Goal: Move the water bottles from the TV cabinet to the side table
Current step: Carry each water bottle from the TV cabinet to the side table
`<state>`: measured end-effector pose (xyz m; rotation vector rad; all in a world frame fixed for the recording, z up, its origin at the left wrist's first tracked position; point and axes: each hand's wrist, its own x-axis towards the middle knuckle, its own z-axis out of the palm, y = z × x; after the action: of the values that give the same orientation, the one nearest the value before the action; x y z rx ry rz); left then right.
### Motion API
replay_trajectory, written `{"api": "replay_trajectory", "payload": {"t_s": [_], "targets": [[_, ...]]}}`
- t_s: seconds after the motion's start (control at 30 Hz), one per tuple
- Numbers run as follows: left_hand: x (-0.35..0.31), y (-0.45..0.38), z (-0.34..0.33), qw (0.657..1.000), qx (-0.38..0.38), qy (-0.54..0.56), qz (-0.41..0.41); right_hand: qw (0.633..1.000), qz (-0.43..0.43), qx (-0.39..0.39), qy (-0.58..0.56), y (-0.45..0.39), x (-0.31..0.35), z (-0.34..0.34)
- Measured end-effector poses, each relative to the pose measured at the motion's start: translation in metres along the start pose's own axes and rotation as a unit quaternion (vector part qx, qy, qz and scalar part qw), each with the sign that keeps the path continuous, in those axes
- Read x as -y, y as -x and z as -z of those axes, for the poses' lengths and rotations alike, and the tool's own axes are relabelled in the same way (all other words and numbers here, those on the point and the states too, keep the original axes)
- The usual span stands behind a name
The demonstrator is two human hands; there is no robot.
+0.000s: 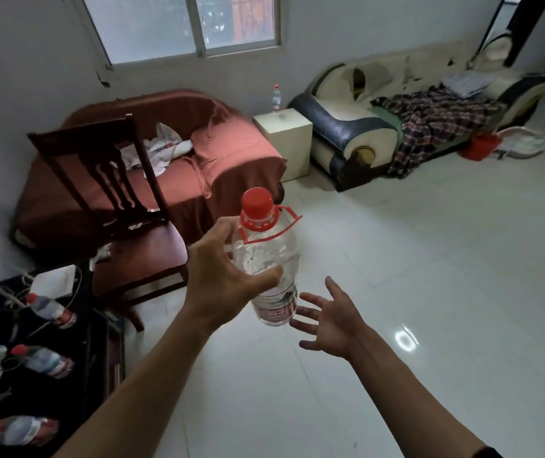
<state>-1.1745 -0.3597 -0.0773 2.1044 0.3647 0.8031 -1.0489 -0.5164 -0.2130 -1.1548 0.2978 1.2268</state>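
left hand (221, 276) fingers clamped on the big water bottle (269, 259), right hand (329, 317) at four o'clock, fingers spread apart.

Five water bottles (269, 266); two sofas (165, 160); one chair (122, 206).

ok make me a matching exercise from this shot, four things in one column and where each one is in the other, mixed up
Things
1. big bottle
2. small bottle
3. wooden chair
4. plaid blanket

Places
A. on the side table
B. in the left hand
C. on the cream sofa
D. in front of the red-covered couch

Pairs: 1-B, 2-A, 3-D, 4-C
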Motion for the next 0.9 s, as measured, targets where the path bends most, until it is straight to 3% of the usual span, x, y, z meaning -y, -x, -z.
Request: {"api": "replay_trajectory", "payload": {"t_s": [0.3,0.9], "targets": [[0.011,-0.087,-0.062,0.998,0.034,0.052,-0.025,0.997,0.043,-0.039,-0.047,-0.026,0.078,0.03],[0.093,-0.323,-0.123,0.981,0.115,0.109,-0.109,0.976,0.105,-0.106,-0.158,-0.15,0.254,0.004]]}}
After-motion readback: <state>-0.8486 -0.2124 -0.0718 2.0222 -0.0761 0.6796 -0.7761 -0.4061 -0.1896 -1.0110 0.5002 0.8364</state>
